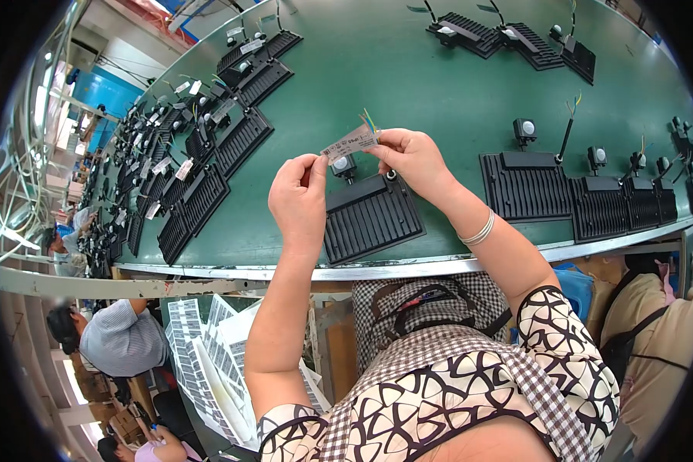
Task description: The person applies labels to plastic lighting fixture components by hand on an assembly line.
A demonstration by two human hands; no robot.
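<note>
My left hand [299,192] pinches the left end of a small printed silver label [349,145]. The label's right end is between the thumb and fingers of my right hand [410,158], beside thin coloured wires [369,122]. Just below the label is a round white sensor [343,165], joined to a black finned lamp housing [373,219] that lies on the green table [362,69] near its front edge. Part of the wires' cable is hidden behind my right hand.
Many black housings, several with labels, crowd the table's left side [223,154]. More housings lie at right [525,189] and far back [516,38]. Printed sheets [215,362] are below the table edge at left. A person in grey [123,339] is at lower left.
</note>
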